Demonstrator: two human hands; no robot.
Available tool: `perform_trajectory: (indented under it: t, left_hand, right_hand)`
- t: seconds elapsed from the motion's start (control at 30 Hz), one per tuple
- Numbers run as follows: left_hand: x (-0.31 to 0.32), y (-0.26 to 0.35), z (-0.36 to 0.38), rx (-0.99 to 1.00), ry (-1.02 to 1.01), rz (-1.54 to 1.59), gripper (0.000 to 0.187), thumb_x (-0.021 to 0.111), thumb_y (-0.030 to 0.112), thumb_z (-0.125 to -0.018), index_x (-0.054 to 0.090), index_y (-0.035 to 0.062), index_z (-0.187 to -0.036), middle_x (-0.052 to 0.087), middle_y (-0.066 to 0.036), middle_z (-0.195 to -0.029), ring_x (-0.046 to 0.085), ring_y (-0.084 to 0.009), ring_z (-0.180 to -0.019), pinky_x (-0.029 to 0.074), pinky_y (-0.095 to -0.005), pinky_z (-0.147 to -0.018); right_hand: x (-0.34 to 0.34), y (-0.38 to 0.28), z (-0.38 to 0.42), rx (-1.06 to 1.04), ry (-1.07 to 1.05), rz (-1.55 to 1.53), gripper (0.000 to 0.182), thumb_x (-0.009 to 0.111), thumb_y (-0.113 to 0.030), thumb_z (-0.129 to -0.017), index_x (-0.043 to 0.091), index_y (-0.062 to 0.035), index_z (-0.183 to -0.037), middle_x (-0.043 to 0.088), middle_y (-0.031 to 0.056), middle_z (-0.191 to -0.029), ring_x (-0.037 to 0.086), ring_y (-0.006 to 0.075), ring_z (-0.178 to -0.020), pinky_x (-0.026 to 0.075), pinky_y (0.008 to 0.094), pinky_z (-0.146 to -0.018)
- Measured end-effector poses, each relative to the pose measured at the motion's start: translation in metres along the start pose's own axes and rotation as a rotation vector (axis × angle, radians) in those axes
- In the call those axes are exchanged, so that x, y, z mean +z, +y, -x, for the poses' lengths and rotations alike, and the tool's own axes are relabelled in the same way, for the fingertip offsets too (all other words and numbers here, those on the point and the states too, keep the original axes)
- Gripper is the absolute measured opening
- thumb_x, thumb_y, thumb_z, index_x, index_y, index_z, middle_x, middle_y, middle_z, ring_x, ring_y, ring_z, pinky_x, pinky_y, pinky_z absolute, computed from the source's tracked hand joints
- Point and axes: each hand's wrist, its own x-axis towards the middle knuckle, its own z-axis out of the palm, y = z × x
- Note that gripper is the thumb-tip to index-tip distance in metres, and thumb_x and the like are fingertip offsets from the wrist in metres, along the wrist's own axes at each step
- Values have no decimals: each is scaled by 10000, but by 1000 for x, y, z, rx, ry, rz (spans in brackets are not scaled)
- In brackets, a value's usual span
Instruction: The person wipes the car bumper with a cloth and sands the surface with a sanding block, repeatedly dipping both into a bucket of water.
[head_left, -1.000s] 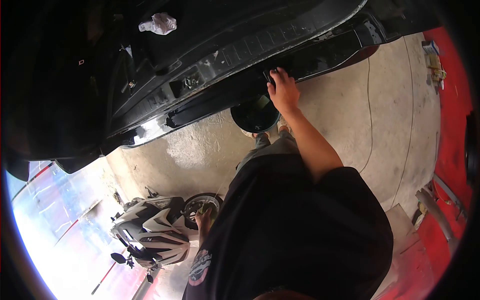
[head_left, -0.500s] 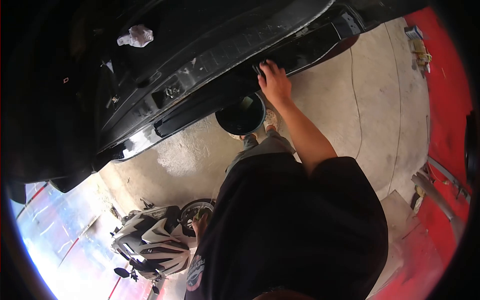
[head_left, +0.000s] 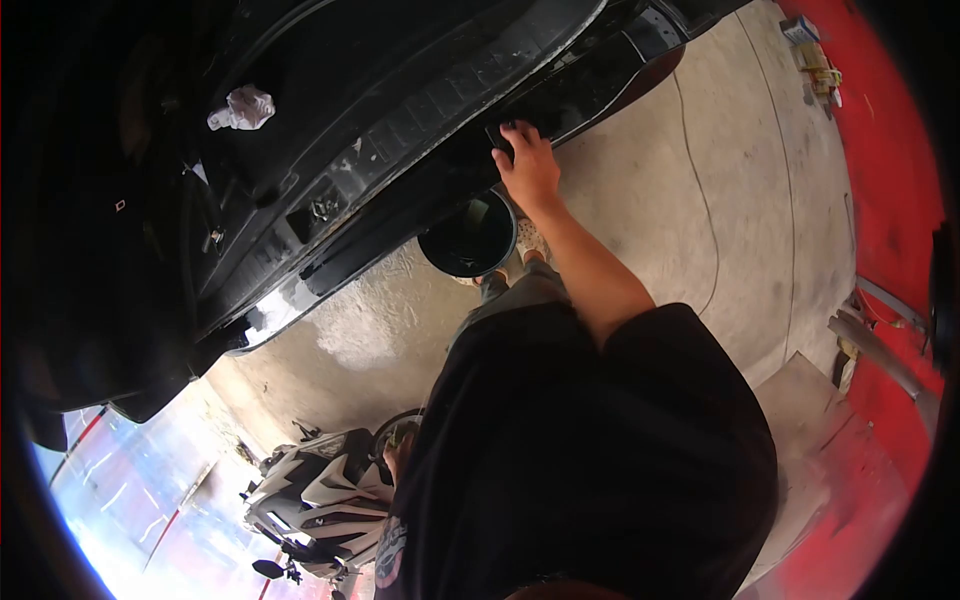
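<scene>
My right hand [head_left: 530,172] reaches forward to the glossy black bumper [head_left: 565,95] of a car, fingers curled round a small black block [head_left: 495,138] pressed against the surface. Below that hand, a round black bucket [head_left: 455,255] stands on the floor in front of my feet, with a pale piece inside it. My left hand [head_left: 393,460] hangs low at my side, partly behind my shirt. Its fingers look closed round something small and greenish that I cannot make out.
A crumpled whitish cloth [head_left: 243,108] lies on the dark car part. A motorcycle [head_left: 330,490] is parked at the lower left. A thin cable [head_left: 705,200] runs along the concrete floor, and boxes [head_left: 800,30] sit by the red area at right.
The view has shifted slightly, moving the car and motorcycle within it. My right hand stays at the bumper with the black block, a little further left along it.
</scene>
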Motion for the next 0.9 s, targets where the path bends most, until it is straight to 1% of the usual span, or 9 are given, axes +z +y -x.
perform_trajectory:
  t: [0.13, 0.23, 0.33, 0.43, 0.53, 0.63, 0.73, 0.83, 0.9]
  left_hand:
    - [2, 6, -2, 4, -4, 9, 476, 803, 308, -812, 739, -9, -1160, 780, -132, -1060, 728, -259, -974, 544, -386, -904]
    - [1, 6, -3, 5, -7, 8, 473, 803, 308, -813, 739, -9, -1158, 779, -131, -1059, 727, -257, -970, 544, -386, -901]
    - [0, 5, -2, 6, -6, 4, 470, 803, 308, -814, 738, -9, -1155, 779, -129, -1057, 726, -255, -966, 544, -386, -897]
    - [-1, 7, -2, 10, -3, 7, 467, 803, 307, -815, 738, -9, -1152, 779, -127, -1056, 725, -253, -962, 544, -386, -894]
    - [1, 7, -3, 11, -3, 18, 464, 803, 307, -816, 737, -9, -1150, 779, -126, -1054, 724, -251, -958, 544, -386, -891]
    - [1, 8, -2, 11, -4, 24, 461, 803, 306, -817, 737, -9, -1147, 779, -124, -1053, 723, -248, -954, 544, -386, -888]
    - [0, 5, 1, 8, -4, 20, 458, 803, 306, -818, 737, -9, -1144, 779, -122, -1051, 722, -246, -950, 544, -386, -885]
    - [2, 9, 0, 13, -6, 29, 455, 803, 305, -819, 736, -8, -1142, 779, -121, -1050, 721, -244, -947, 544, -386, -882]
    - [3, 8, 1, 11, -10, 43, 453, 803, 305, -820, 736, -8, -1140, 778, -119, -1049, 720, -243, -944, 544, -386, -879]
  right_hand:
    - [-3, 8, 50, -85, -38, 37, 455, 776, -222, -870, 658, -211, -1309, 607, 33, -1405, 650, 328, -1031, 600, 455, -817]
    - [-5, 21, 32, -152, -28, 84, 472, 778, -216, -850, 660, -210, -1307, 608, 32, -1410, 649, 325, -1000, 597, 447, -793]
    - [-8, 18, -8, -154, 4, 195, 472, 768, -207, -848, 661, -203, -1308, 618, 29, -1409, 648, 315, -979, 590, 432, -775]
    - [-7, 20, 6, -186, 46, 179, 457, 757, -189, -850, 664, -197, -1297, 630, 27, -1410, 651, 303, -980, 584, 429, -766]
    - [-11, 24, 35, -192, -43, 188, 444, 752, -181, -852, 665, -194, -1287, 632, 32, -1416, 653, 302, -979, 581, 433, -769]
    - [-13, 29, 11, -260, -15, 224, 445, 754, -187, -851, 665, -193, -1288, 627, 39, -1425, 652, 312, -979, 581, 434, -770]
    - [-6, 25, -25, -212, 2, 248, 451, 757, -190, -850, 666, -201, -1292, 624, 35, -1426, 650, 311, -977, 582, 430, -773]
    - [-4, 19, -2, -162, 48, 201, 452, 766, -193, -841, 671, -208, -1283, 626, 25, -1419, 652, 303, -978, 585, 425, -769]
    - [-5, 19, 17, -166, -2, 180, 450, 770, -199, -841, 673, -207, -1281, 631, 23, -1406, 655, 306, -974, 589, 426, -777]
